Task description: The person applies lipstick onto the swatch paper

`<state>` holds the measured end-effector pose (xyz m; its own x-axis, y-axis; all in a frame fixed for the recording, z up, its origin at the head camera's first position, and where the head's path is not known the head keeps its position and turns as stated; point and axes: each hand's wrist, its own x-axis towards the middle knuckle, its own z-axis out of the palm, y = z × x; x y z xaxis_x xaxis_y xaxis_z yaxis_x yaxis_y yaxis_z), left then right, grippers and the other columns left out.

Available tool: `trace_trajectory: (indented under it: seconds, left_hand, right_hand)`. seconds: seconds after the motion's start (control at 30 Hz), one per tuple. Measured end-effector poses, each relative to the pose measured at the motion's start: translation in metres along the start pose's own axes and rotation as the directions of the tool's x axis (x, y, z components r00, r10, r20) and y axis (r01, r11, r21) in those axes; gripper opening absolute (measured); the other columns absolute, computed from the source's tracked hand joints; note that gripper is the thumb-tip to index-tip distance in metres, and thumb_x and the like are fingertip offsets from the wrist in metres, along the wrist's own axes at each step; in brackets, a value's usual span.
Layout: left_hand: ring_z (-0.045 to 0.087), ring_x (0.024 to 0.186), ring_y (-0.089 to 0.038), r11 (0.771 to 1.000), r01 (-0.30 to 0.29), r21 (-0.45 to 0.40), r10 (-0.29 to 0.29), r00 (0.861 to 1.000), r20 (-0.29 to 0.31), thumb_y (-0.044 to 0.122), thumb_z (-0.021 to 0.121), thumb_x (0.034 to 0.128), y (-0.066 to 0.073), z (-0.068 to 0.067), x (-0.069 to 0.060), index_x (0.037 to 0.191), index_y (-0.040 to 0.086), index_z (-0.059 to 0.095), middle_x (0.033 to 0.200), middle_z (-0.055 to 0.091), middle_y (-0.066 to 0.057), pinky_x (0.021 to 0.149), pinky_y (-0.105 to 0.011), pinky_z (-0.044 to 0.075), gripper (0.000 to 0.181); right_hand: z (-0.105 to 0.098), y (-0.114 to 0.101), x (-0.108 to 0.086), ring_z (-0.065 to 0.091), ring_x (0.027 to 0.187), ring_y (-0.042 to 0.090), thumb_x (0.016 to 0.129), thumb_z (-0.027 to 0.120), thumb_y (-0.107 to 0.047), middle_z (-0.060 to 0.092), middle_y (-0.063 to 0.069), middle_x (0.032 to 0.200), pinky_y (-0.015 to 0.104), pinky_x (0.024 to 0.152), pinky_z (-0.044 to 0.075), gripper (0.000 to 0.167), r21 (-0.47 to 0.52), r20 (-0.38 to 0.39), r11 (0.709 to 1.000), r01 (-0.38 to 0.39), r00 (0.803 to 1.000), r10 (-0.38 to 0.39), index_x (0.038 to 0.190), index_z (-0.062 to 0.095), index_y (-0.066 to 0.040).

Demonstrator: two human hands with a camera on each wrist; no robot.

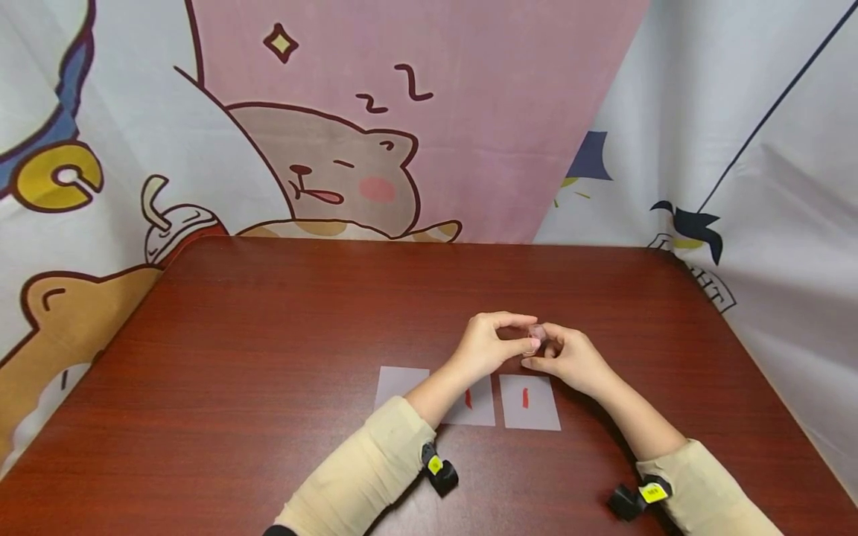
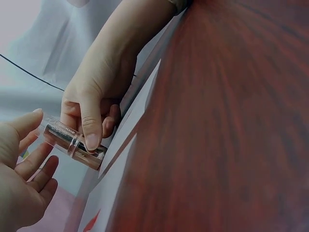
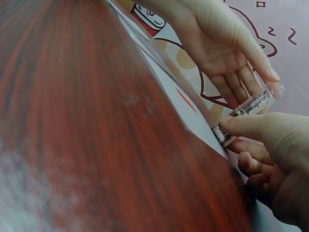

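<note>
A lipstick tube point(image 2: 62, 137) with a clear cap and a darker base is held between both hands above the table. My left hand point(image 1: 485, 344) pinches its clear cap end between thumb and fingers. At the base end, my right hand point(image 1: 582, 365) grips the tube with thumb and curled fingers. White lettering shows on the tube point(image 3: 257, 104) in the right wrist view. Below the hands lies a white paper card point(image 1: 541, 409) with a short red stroke, and beside it another card point(image 1: 481, 409) with a red stroke, partly covered by my left forearm.
A third white card point(image 1: 395, 383) lies to the left, its lower part behind the left sleeve. The reddish-brown wooden table point(image 1: 268, 335) reaches back to a cartoon-printed curtain point(image 1: 509, 112).
</note>
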<state>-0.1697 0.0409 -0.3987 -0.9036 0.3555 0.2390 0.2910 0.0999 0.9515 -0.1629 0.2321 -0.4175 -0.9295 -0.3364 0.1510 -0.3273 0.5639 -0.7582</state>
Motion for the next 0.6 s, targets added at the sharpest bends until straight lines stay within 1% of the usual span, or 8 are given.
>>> trace_trajectory:
  seconds: [0.13, 0.3, 0.37, 0.43, 0.53, 0.6]
  left_hand:
    - [0.066, 0.094, -0.012, 1.000, 0.003, 0.020, -0.003, 1.000, -0.001, 0.008, 0.079, 0.0788, 0.002, -0.002, -0.002, 0.112, 0.004, 0.071, 0.098, 0.071, 0.001, 0.071, -0.018, 0.051, 0.035]
    - [0.061, 0.100, -0.004, 0.998, -0.015, 0.062, 0.015, 1.000, -0.009, 0.013, 0.080, 0.0787, 0.006, -0.008, -0.005, 0.111, 0.008, 0.072, 0.098, 0.072, 0.003, 0.086, -0.029, 0.050, 0.033]
    - [0.060, 0.101, -0.003, 0.997, -0.023, 0.077, 0.024, 1.000, -0.010, 0.014, 0.079, 0.0790, 0.008, -0.012, -0.007, 0.111, 0.008, 0.072, 0.098, 0.072, 0.001, 0.090, -0.034, 0.048, 0.033]
    - [0.060, 0.101, -0.004, 0.995, -0.028, 0.091, 0.029, 1.000, -0.007, 0.013, 0.079, 0.0793, 0.011, -0.017, -0.009, 0.110, 0.008, 0.072, 0.098, 0.072, -0.001, 0.092, -0.037, 0.047, 0.032]
    - [0.060, 0.102, -0.005, 0.993, -0.035, 0.117, 0.035, 0.999, 0.004, 0.013, 0.078, 0.0798, 0.015, -0.027, -0.013, 0.110, 0.008, 0.072, 0.100, 0.072, -0.004, 0.093, -0.039, 0.047, 0.032]
    - [0.060, 0.103, -0.007, 0.988, -0.041, 0.147, 0.040, 0.999, 0.009, 0.014, 0.078, 0.0802, 0.017, -0.035, -0.016, 0.111, 0.008, 0.072, 0.100, 0.072, -0.003, 0.094, -0.039, 0.046, 0.031]
  right_hand:
    - [-0.002, -0.001, -0.001, 0.044, 0.053, 0.008, 0.073, 0.083, -0.010, 0.048, -0.002, 0.059, 0.023, 0.046, 0.034, 0.031, -0.017, 0.012, 1.000, 0.010, 1.000, -0.010, 0.097, 0.063, -0.006]
    - [-0.006, 0.001, -0.003, 0.048, 0.055, 0.010, 0.074, 0.082, -0.009, 0.053, -0.002, 0.062, 0.023, 0.046, 0.037, 0.033, -0.038, 0.022, 0.999, 0.024, 0.999, -0.023, 0.102, 0.065, -0.008]
    - [-0.010, 0.000, -0.004, 0.049, 0.056, 0.010, 0.075, 0.082, -0.010, 0.058, -0.001, 0.068, 0.024, 0.047, 0.038, 0.034, -0.048, 0.016, 0.999, 0.026, 1.000, -0.025, 0.104, 0.065, -0.008]
    - [-0.015, 0.000, -0.006, 0.051, 0.058, 0.011, 0.077, 0.081, -0.010, 0.064, 0.000, 0.077, 0.024, 0.048, 0.040, 0.032, -0.057, 0.013, 0.998, 0.023, 1.000, -0.022, 0.105, 0.066, -0.009]
    - [-0.023, -0.001, -0.009, 0.052, 0.059, 0.013, 0.079, 0.079, -0.011, 0.068, 0.002, 0.090, 0.025, 0.049, 0.041, 0.030, -0.077, 0.008, 0.997, 0.004, 1.000, -0.003, 0.106, 0.066, -0.012]
    - [-0.028, -0.002, -0.011, 0.052, 0.059, 0.013, 0.080, 0.078, -0.012, 0.068, 0.003, 0.094, 0.026, 0.048, 0.042, 0.029, -0.093, 0.005, 0.996, -0.005, 1.000, 0.006, 0.107, 0.066, -0.012]
